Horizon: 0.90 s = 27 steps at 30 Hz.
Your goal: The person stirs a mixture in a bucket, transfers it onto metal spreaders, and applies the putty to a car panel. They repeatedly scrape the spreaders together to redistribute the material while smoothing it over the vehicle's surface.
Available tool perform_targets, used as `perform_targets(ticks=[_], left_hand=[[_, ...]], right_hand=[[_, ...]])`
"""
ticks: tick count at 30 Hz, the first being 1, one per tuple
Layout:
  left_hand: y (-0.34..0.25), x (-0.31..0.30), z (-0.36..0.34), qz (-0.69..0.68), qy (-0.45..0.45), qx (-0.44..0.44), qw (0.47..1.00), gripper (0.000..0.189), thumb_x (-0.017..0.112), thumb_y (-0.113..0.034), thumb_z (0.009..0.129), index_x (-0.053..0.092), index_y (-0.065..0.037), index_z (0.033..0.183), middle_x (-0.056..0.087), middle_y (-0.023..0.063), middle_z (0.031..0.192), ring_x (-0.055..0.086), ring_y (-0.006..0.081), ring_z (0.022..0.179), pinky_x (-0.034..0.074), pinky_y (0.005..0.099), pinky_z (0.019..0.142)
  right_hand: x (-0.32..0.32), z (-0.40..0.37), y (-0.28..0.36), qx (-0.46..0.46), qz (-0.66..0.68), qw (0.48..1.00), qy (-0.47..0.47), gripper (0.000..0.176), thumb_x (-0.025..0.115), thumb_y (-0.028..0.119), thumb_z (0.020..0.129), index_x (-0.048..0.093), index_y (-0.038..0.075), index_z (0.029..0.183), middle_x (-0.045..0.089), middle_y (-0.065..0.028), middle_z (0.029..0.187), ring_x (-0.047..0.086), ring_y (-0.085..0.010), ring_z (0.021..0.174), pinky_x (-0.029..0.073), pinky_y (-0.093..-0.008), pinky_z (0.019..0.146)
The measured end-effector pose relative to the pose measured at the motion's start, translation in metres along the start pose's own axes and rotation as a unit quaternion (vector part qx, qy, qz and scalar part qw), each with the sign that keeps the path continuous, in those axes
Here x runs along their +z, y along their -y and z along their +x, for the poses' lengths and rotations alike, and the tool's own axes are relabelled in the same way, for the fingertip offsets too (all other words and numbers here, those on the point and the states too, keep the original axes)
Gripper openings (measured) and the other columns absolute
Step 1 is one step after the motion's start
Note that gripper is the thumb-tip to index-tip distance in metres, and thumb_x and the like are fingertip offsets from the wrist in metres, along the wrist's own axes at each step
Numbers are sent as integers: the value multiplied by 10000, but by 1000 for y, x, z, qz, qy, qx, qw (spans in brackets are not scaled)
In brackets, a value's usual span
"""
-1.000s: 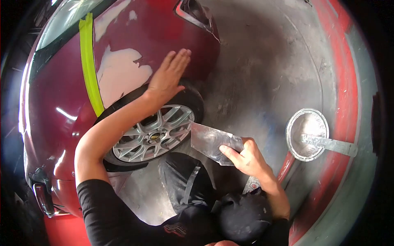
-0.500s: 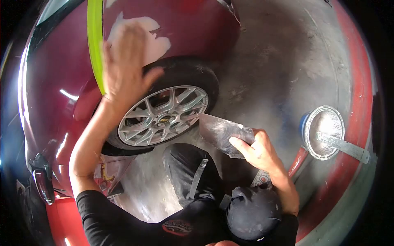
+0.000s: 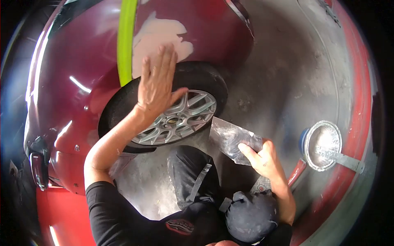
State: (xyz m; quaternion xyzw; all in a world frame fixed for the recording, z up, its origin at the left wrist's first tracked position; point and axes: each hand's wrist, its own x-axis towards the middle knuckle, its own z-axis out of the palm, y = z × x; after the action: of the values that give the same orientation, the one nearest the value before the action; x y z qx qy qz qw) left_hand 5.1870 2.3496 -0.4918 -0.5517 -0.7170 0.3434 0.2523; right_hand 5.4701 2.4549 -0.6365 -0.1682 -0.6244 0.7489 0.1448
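My left hand (image 3: 157, 84) is stretched flat with its thumb spread and holds nothing. Its fingertips overlap the lower part of a pale filler patch (image 3: 160, 33) on the dark red car's fender (image 3: 213, 37), and the palm is in front of the tyre (image 3: 207, 74). In my right hand (image 3: 262, 158) is a flat grey plate (image 3: 234, 139) streaked with pale smears. The thumb presses on its upper face while the other fingers go underneath. The plate is tilted beside the silver wheel rim (image 3: 201, 112), over my bent knee's side.
Yellow-green tape (image 3: 125, 45) runs down the bodywork left of the patch. On the right stands an open tin (image 3: 324, 145) with a metal scraper (image 3: 349, 160) across its rim. A red handle (image 3: 296, 173) lies near it on the grey floor (image 3: 283, 90).
My left hand has come down from the middle of the patch to its lower edge. The view has shifted, and the right hand still holds the plate.
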Motion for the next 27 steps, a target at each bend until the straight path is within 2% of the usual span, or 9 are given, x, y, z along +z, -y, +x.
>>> perform_targets(ticks=[4, 9, 16, 18, 19, 20, 22, 24, 27], left_hand=[[10, 3, -31, -69, -10, 4, 998, 1037, 524, -683, 848, 253, 57, 1521, 171, 200, 1624, 112, 342, 1522, 73, 569, 1194], [45, -19, -45, -110, -75, -112, 985, 1045, 671, -574, 809, 250, 74, 1513, 172, 226, 1617, 124, 361, 1517, 74, 581, 1192], [65, -7, -93, -108, -111, -214, 964, 1070, 733, -531, 765, 248, 46, 1524, 156, 192, 1629, 92, 336, 1526, 43, 570, 1200], [63, -4, -105, -119, -115, -215, 963, 1066, 732, -508, 778, 226, 60, 1525, 130, 215, 1628, 78, 362, 1523, 44, 582, 1194], [59, -3, -110, -125, -112, -211, 963, 1072, 729, -504, 784, 209, 72, 1525, 122, 232, 1624, 73, 381, 1519, 39, 584, 1193], [56, -2, -116, -130, -108, -207, 964, 1079, 725, -501, 791, 192, 84, 1524, 113, 250, 1621, 68, 401, 1516, 34, 586, 1192], [45, 3, -126, -163, -78, -191, 965, 1072, 741, -475, 783, 202, 86, 1521, 106, 263, 1616, 70, 416, 1512, 49, 607, 1184], [36, 5, -132, -197, -35, -176, 964, 1071, 750, -464, 777, 208, 86, 1519, 110, 270, 1612, 68, 421, 1511, 57, 614, 1181], [20, 7, -135, -261, -65, -143, 952, 1043, 778, -451, 750, 268, 64, 1501, 198, 244, 1588, 124, 424, 1495, 115, 606, 1182]], right_hand=[[2, 0, 5, 7, -40, 999, 0, 258, 684, 196, 909, 691, -50, 988, 732, -170, 847, 697, -203, 752, 525, -340, 683], [7, 0, -1, 26, -61, 998, -15, 255, 733, 212, 880, 714, -34, 939, 736, -166, 829, 706, -218, 721, 521, -341, 658], [12, 0, -21, 29, -81, 995, -53, 338, 792, 276, 833, 718, -46, 904, 737, -170, 838, 705, -233, 729, 526, -365, 678], [9, -1, -33, 40, -125, 989, -68, 376, 804, 297, 823, 711, -60, 895, 733, -180, 838, 701, -240, 732, 528, -373, 686], [7, 0, -39, 48, -111, 990, -69, 509, 829, 353, 793, 672, -123, 880, 714, -235, 846, 694, -280, 753, 530, -391, 697], [9, -2, -48, 68, -225, 964, -126, 629, 840, 407, 769, 629, -176, 882, 689, -286, 851, 685, -315, 776, 531, -403, 704], [4, 3, -59, 102, -162, 979, -71, 722, 844, 449, 748, 596, -214, 891, 665, -335, 881, 677, -349, 834, 530, -416, 739], [8, 3, -51, 98, -191, 974, -67, 726, 830, 462, 756, 599, -211, 901, 669, -333, 896, 678, -340, 848, 528, -413, 759], [16, 1, -40, 86, -235, 965, -73, 722, 815, 466, 765, 616, -212, 913, 686, -315, 882, 688, -319, 827, 529, -403, 765]])
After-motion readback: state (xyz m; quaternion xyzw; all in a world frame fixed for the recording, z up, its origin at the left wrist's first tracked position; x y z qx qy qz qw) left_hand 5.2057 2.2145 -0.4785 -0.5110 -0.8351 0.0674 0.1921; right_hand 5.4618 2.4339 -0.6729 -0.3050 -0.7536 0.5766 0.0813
